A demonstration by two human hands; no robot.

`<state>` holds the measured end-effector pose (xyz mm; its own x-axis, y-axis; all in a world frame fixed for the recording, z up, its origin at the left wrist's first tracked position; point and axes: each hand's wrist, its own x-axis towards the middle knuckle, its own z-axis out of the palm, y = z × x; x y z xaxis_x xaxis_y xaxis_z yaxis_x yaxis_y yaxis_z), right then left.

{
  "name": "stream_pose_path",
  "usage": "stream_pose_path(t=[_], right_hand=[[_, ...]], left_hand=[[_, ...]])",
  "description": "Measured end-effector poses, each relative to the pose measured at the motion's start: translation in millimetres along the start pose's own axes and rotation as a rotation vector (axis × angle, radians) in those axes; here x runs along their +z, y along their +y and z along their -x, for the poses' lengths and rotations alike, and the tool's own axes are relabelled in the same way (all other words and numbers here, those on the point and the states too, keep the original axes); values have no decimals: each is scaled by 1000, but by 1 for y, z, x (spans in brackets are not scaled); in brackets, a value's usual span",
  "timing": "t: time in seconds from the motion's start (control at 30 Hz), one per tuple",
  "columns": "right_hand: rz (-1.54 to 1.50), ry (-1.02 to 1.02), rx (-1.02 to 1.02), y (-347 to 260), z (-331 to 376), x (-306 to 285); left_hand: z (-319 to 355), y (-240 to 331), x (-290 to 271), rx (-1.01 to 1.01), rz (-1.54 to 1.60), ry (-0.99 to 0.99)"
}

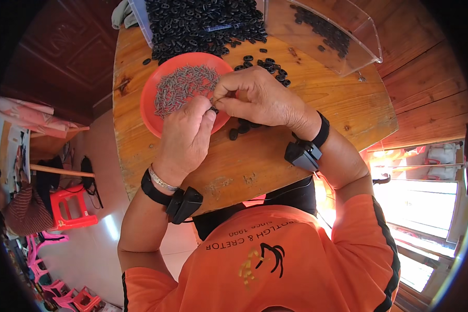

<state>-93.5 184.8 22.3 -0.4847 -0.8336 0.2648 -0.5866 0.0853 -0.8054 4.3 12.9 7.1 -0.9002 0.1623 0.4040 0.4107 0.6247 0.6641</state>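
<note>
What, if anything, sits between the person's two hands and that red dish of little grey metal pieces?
Nothing visible does. The left hand and right hand meet fingertip to fingertip over the near rim of the red dish, pinching something small and dark, with the grey metal pieces lying open just beyond.

1. Orange-red round plate (152, 104) at ten o'clock, heaped with dull grey metal pins (184, 86).
2. Glossy black rings (197, 23) piled at twelve o'clock.
3. Warm brown wooden table (338, 99), grain streaked darker.
4. Black wristbands; silver bracelet (161, 182) on left wrist.
5. Orange shirt (296, 260) at six o'clock, black trim and print.
6. Red plastic stool (70, 208) at eight o'clock.
</note>
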Motion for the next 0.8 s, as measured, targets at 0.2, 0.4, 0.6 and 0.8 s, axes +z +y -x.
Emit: stream_pose_path(t=[0.2,0.4,0.6,0.8], right_hand=[[110,155,-88,-5,0,8],[66,193,-48,-5,1,15],[-20,142,67,1,0,10],[187,137,184,19,2,-34]], left_hand=[[4,-1,9,-56,69,115],[5,1,10,-61,81,180],[-1,-5,11,-120,129,180],[-1,-13,2,-196,201,175]])
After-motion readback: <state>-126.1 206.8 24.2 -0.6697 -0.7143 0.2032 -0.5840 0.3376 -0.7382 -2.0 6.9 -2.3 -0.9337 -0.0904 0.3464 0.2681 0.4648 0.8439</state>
